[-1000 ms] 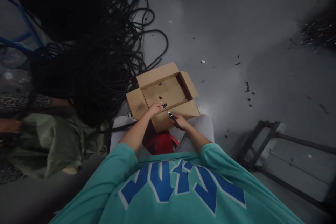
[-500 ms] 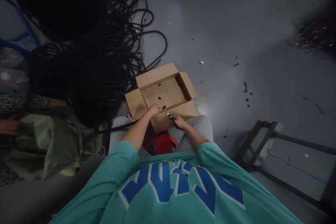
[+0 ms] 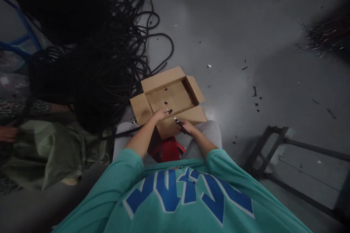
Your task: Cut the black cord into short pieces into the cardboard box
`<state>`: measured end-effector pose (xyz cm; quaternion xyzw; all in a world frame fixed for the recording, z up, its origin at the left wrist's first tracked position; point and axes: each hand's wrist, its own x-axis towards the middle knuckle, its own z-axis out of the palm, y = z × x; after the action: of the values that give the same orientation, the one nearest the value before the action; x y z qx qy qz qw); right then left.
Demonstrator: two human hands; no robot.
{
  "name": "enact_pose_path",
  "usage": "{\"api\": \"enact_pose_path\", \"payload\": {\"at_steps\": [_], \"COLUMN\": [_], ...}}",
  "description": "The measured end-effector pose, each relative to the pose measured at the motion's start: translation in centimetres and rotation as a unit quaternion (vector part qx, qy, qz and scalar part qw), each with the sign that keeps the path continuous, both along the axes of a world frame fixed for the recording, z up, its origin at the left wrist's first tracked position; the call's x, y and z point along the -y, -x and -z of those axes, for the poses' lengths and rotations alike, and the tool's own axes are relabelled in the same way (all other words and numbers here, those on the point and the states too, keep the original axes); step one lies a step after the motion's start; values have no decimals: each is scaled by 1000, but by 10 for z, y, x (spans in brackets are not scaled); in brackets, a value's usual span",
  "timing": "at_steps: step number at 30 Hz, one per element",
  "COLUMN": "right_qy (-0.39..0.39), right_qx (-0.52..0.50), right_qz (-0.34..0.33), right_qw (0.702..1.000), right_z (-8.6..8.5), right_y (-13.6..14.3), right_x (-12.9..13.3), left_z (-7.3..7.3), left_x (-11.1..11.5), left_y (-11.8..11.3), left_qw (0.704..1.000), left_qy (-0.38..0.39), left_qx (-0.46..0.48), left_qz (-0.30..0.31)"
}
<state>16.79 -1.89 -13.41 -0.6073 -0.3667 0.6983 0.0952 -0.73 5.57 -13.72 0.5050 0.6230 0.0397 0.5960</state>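
My right hand (image 3: 186, 127) is closed round the dark handles of a pair of scissors (image 3: 175, 118), whose blades point up and left. The blade tips lie beside the fingers of my left hand (image 3: 160, 114), above the near side of an open cardboard box (image 3: 153, 84). My left fingers are pinched together on a black cord (image 3: 132, 130), which passes beneath my left forearm; its stretch by the fingertips is mostly hidden. A small black piece (image 3: 170, 111) shows by the blades; whether it is loose cannot be told. Another short black piece (image 3: 166, 103) rests on the box floor.
A large tangle of black cord (image 3: 131, 25) spreads over the floor at left. Another person's hand (image 3: 8, 133) is by a green cloth (image 3: 54, 149) at far left. A dark metal frame (image 3: 276, 149) stands at right. Black scraps (image 3: 255, 91) litter the floor.
The scissors' blades have shifted slightly up and left beside my left fingers. Both hands otherwise stay nearly in place, and the whole view has moved a little.
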Motion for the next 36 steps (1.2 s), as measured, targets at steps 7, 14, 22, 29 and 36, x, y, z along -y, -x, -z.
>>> {"api": "enact_pose_path", "payload": {"at_steps": [7, 14, 22, 29, 36], "right_qy": [53, 62, 42, 58, 8], "right_qx": [-75, -63, -34, -73, -179], "right_qz": [32, 51, 67, 129, 107], "right_qw": [995, 995, 996, 987, 978], "right_z": [-12, -11, -5, -11, -39], "right_y": [-3, -1, 0, -1, -12], "right_x": [-7, -7, -4, -7, -3], "left_z": [3, 17, 13, -7, -37], "left_x": [5, 4, 1, 7, 9], "left_y": [0, 3, 0, 1, 6], "left_qw": [998, 997, 995, 999, 986], "left_qy": [-23, -36, -45, 30, -27], "left_qx": [5, -11, -63, -24, 128], "left_qz": [50, 66, 61, 11, -101]}}
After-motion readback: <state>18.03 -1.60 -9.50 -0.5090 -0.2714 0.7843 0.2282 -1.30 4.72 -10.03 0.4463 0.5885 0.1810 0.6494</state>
